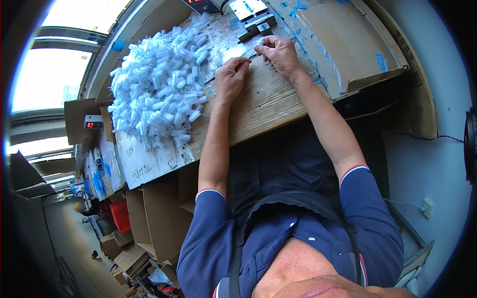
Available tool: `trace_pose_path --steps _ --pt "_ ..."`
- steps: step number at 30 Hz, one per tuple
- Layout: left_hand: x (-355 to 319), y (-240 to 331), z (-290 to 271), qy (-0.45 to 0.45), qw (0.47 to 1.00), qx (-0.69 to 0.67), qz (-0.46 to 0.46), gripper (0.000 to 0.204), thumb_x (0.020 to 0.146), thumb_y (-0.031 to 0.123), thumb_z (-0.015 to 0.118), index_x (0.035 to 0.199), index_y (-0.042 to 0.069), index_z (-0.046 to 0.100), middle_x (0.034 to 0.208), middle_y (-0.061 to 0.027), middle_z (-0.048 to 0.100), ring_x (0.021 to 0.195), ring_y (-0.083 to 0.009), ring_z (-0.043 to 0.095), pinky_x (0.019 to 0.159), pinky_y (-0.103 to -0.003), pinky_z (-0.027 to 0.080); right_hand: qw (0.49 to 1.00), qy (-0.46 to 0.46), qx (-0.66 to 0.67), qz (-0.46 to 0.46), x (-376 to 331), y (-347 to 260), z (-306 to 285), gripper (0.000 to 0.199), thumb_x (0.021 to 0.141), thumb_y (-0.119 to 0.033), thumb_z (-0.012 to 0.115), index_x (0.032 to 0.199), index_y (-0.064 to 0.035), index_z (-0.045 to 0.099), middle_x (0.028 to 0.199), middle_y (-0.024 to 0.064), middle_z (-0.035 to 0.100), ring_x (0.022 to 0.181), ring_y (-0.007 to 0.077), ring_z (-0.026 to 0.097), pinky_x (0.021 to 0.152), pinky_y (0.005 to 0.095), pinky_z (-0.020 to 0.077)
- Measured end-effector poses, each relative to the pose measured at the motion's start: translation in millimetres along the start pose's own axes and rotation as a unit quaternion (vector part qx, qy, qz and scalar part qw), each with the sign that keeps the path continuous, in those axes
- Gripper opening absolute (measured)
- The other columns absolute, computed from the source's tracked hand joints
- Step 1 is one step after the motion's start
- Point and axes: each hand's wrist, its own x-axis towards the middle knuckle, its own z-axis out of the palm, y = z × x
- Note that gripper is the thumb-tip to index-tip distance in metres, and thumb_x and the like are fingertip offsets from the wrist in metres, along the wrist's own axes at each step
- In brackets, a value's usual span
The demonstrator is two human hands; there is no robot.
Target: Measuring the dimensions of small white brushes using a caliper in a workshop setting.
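Note:
My left hand is closed in a pinch over the wooden board, its fingertips on the end of something thin like a wire. To its right, my right hand pinches too, thumb and forefinger together, close to a small dark metal fixture. What lies between the right fingertips is too small to make out. Left of my hands is a large heap of small whitish brushes with thin wire stems. Some whitish loose material rests on the worktop behind my left hand.
Flattened cardboard with blue scraps covers the right of the table. A device with a red display stands at the back, another red-lit box at the left. Cardboard boxes stand below the table's left end. A window is at the left.

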Motion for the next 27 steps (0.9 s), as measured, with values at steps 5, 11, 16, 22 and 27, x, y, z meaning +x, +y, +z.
trace_pose_path --steps 5,11,16,22,27 --pt "-3.8 13.6 -0.9 -0.02 0.997 -0.046 -0.051 0.018 0.098 0.017 0.07 0.109 0.005 0.077 0.09 -0.0084 0.074 0.08 -0.0129 0.066 0.077 -0.028 0.053 1.0 0.01 0.026 0.015 -2.5 -5.2 -4.3 0.013 0.092 -0.015 0.077 0.084 -0.0054 0.073 0.073 -0.0013 0.067 0.062 0.0062 0.058 0.055 0.0233 0.0489" --pt "-39.1 11.5 0.9 0.043 0.999 -0.009 -0.031 0.023 0.101 0.022 0.068 0.112 0.004 0.077 0.095 -0.009 0.078 0.084 -0.0164 0.071 0.078 -0.032 0.056 0.996 -0.09 -0.01 -0.012 -10.4 1.6 11.6 0.017 0.093 -0.018 0.071 0.08 -0.0084 0.071 0.073 -0.0007 0.066 0.064 0.0061 0.057 0.056 0.0237 0.0465" --pt "-93.3 23.6 -7.4 0.156 0.978 0.094 0.1 0.014 0.096 0.015 0.07 0.1 0.002 0.073 0.093 -0.018 0.073 0.087 -0.0372 0.069 0.076 -0.045 0.055 0.98 -0.181 -0.04 0.065 -15.6 -6.5 1.3 0.039 0.099 -0.046 0.071 0.09 -0.009 0.074 0.076 -0.0028 0.067 0.061 0.0027 0.054 0.054 0.0179 0.0415" --pt "-293.4 15.1 -86.3 0.225 0.953 0.2 0.038 0.012 0.091 -0.001 0.073 0.102 0.002 0.069 0.083 -0.0157 0.066 0.075 -0.0336 0.065 0.067 -0.04 0.054 0.963 -0.172 -0.204 -0.026 -21.8 -0.9 20.3 0.023 0.098 -0.03 0.077 0.095 -0.0071 0.077 0.076 -0.0029 0.069 0.064 0.001 0.056 0.056 0.0186 0.0433" --pt "-440.6 -69.3 -106.5 0.247 0.892 0.3 -0.232 0.015 0.095 0.008 0.069 0.109 0.003 0.071 0.101 -0.0169 0.071 0.096 -0.0367 0.068 0.084 -0.044 0.055 0.923 -0.174 -0.322 -0.124 -44.9 -1.8 56.5 0.02 0.098 -0.021 0.073 0.092 -0.0034 0.078 0.072 0.0036 0.07 0.066 0.0074 0.061 0.061 0.0276 0.0507"
